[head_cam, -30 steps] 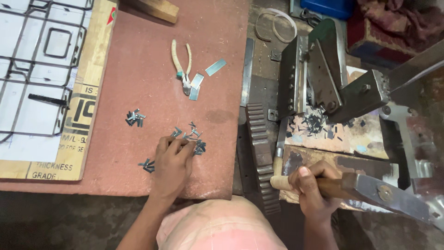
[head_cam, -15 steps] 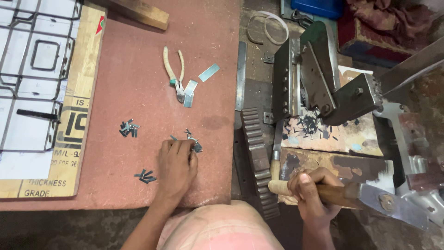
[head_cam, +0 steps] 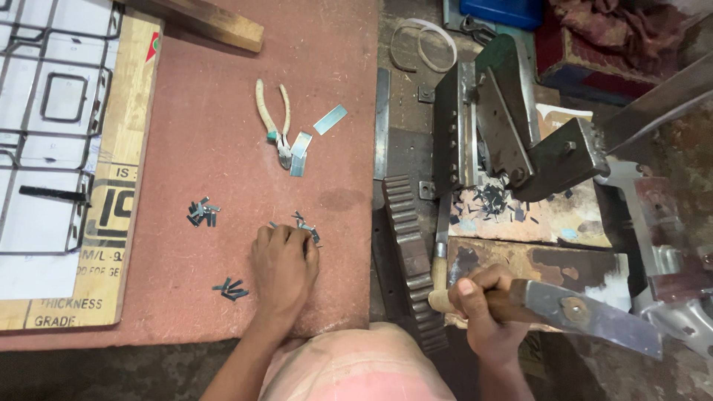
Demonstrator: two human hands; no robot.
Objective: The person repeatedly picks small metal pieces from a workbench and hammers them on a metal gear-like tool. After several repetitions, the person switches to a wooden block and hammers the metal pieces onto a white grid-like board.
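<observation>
My left hand (head_cam: 283, 267) lies palm down on the reddish table top (head_cam: 223, 89), its fingertips on a small pile of dark metal clips (head_cam: 306, 224). Two more little heaps of clips (head_cam: 202, 212) and clips (head_cam: 231, 289) lie to its left. My right hand (head_cam: 486, 312) is wrapped around the wooden-gripped lever handle (head_cam: 572, 312) of a metal shear press (head_cam: 505, 126). Cut metal bits (head_cam: 492, 200) are scattered on the press bed.
Pliers with pale handles (head_cam: 273, 119) and flat metal strips (head_cam: 330, 119) lie further up the table. A wire grid (head_cam: 44, 111) rests on a board at the left. A toothed rack (head_cam: 410, 245) runs beside the table edge. A wooden block (head_cam: 215, 26) sits at the top.
The view has shifted slightly. My left hand has stayed over the clip pile, fingers drawing it together; my right hand keeps hold of the lever, which sits a little lower.
</observation>
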